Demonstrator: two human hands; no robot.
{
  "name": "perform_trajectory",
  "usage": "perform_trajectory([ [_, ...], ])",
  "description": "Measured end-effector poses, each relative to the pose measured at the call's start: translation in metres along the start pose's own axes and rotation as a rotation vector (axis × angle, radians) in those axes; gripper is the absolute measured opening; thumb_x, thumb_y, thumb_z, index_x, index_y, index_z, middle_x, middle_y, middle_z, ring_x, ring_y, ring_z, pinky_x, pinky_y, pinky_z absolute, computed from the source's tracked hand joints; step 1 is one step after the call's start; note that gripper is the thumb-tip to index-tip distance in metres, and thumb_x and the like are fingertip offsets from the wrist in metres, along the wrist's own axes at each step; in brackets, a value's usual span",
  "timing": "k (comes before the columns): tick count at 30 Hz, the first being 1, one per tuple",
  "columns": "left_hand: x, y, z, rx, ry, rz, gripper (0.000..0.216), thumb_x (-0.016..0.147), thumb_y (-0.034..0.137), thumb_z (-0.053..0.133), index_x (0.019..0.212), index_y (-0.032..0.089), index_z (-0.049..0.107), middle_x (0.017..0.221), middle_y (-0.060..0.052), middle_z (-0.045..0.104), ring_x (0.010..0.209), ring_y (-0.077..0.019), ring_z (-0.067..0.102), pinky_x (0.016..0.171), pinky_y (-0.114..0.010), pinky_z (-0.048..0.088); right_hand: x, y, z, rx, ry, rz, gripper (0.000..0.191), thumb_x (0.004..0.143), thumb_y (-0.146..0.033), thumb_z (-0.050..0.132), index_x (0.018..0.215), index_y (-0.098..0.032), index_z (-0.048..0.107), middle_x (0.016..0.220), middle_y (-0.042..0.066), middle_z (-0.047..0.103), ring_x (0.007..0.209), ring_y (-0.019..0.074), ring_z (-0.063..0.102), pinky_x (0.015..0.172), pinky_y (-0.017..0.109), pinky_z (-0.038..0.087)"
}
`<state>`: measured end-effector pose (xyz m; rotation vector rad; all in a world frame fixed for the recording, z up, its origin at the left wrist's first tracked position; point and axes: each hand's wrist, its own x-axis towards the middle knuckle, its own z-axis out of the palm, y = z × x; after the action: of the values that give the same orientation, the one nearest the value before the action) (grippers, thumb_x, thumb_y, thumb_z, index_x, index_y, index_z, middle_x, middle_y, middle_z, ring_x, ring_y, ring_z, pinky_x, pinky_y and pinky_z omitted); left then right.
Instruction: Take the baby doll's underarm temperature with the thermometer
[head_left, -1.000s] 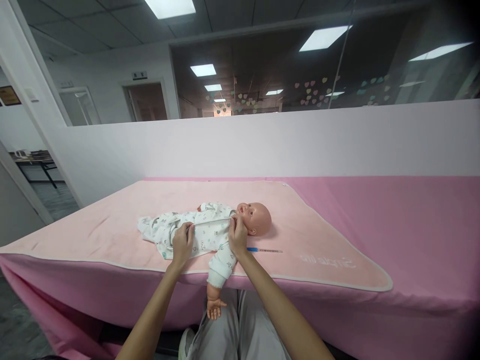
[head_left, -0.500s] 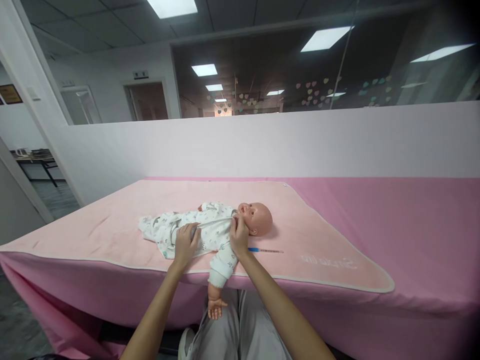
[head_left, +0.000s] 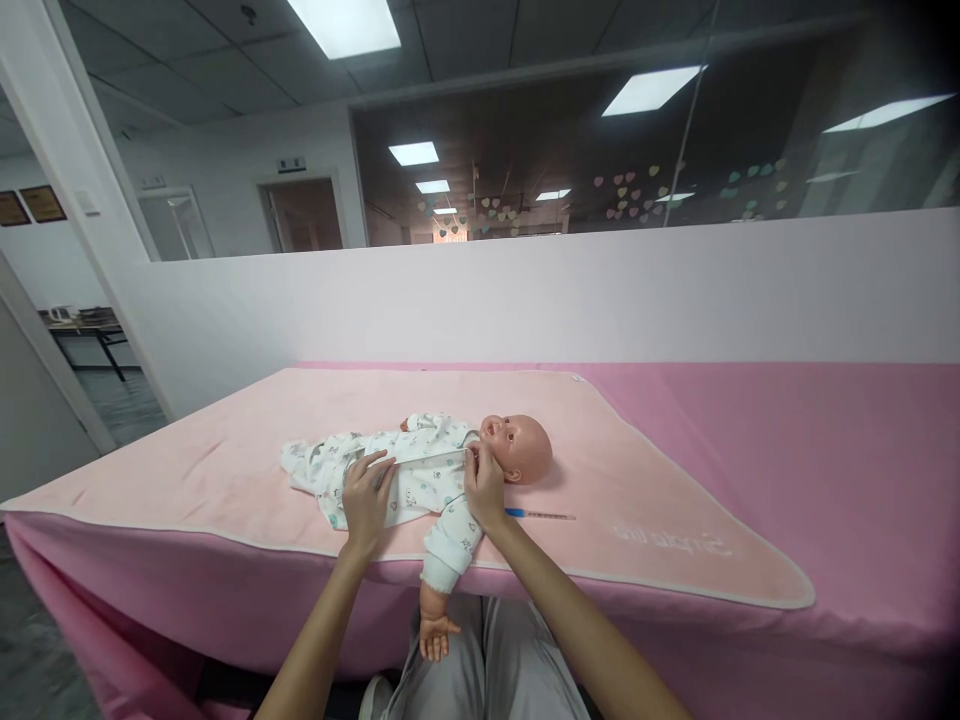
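A baby doll (head_left: 529,447) lies on its back with its head to the right, dressed in a white printed baby outfit (head_left: 431,488). At the doll's waist, my left hand (head_left: 366,505) pinches the front edge of the outfit. Close under the chin, my right hand (head_left: 484,488) has its fingers closed on the neckline. Between both hands the cloth edge runs straight and taut. The doll's near arm (head_left: 435,625) hangs over the table edge, above my lap. Right of my right hand lies a thin stick with a blue end (head_left: 544,515), perhaps a thermometer.
A peach mat (head_left: 225,470) with a pale border lies on a pink tablecloth (head_left: 862,480) that drapes over the front edge. Behind the table stands a low white wall (head_left: 600,300) with glass above. A side table (head_left: 90,328) is visible through the left doorway.
My left fingers have come up to the outfit's front edge, which is now drawn straighter. My right hand stays at the neckline. The whole view has shifted slightly.
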<state>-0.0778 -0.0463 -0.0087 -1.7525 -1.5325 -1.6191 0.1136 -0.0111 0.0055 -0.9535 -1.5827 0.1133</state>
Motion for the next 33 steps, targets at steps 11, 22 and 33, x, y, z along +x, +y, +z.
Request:
perform_trajectory([
  [11, 0.016, -0.017, -0.023, 0.015, -0.287, 0.068, 0.022, 0.082, 0.041, 0.047, 0.081, 0.023, 0.06, 0.095, -0.006, 0.06, 0.092, -0.0232, 0.053, 0.083, -0.04, 0.041, -0.022, 0.02, -0.128, -0.347, -0.303, -0.185, 0.018, 0.082, -0.019, 0.039, 0.088, -0.02, 0.056, 0.09, 0.009, 0.057, 0.085, 0.0204, 0.055, 0.075, 0.034, 0.045],
  [22, 0.075, 0.028, 0.043, -0.155, -0.72, 0.197, 0.03, 0.082, 0.041, 0.042, 0.086, 0.023, 0.065, 0.084, -0.006, 0.065, 0.081, -0.0216, 0.059, 0.071, -0.031, 0.043, -0.031, 0.033, -0.173, -0.511, -0.538, -0.111, 0.024, 0.086, -0.021, 0.036, 0.078, -0.02, 0.059, 0.078, 0.006, 0.06, 0.073, 0.0179, 0.056, 0.067, 0.031, 0.044],
  [33, 0.115, 0.036, 0.039, -0.195, -0.67, 0.005, 0.034, 0.083, 0.041, 0.035, 0.079, 0.018, 0.06, 0.069, -0.002, 0.062, 0.063, -0.016, 0.053, 0.058, -0.026, 0.037, 0.062, -0.033, -0.068, -0.51, -0.503, -0.301, 0.015, 0.084, -0.019, 0.047, 0.077, -0.017, 0.06, 0.084, 0.009, 0.059, 0.08, 0.0186, 0.055, 0.072, 0.031, 0.045],
])
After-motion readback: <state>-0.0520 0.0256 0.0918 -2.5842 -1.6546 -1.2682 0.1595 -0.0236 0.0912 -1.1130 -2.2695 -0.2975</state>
